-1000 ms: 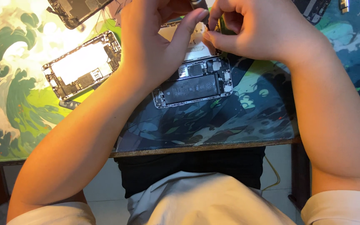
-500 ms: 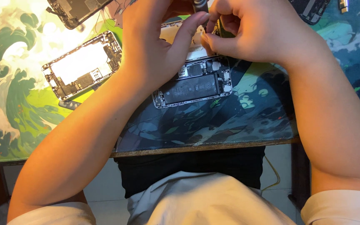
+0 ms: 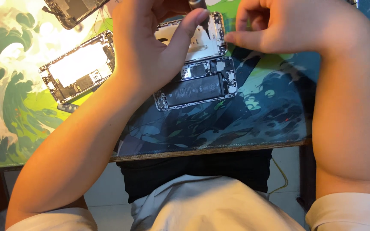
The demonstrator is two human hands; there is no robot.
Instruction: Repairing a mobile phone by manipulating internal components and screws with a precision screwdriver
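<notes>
**Opened smartphone between 2 hands on a wave-print mat**

The opened silver smartphone body point(image 3: 198, 85), its black rectangular battery and small circuit parts exposed, lies flat near the middle of the green and blue wave-print work mat point(image 3: 253, 124). Just beyond it, on the far side, the phone's pale, metal-backed display panel point(image 3: 202, 40) is tilted up from the body along their shared edge.

The left hand point(image 3: 150, 51) rests over the left part of the body and panel, its thumb stretched right across the back of the raised panel. A dark tool tip point(image 3: 197, 3) shows at the top edge just above that thumb; which hand holds it cannot be told. The right hand point(image 3: 287, 28) hovers at the panel's right edge with fingers curled narrow, one fingertip touching the panel's corner; whether it pinches anything cannot be told.

To the left, well apart, a 2nd bare silver phone frame point(image 3: 78, 68) lies on the mat, brightly lit. A 3rd dark phone assembly point(image 3: 71, 10) sits at the far left edge. The mat covers a wooden table edge point(image 3: 202, 150).
</notes>
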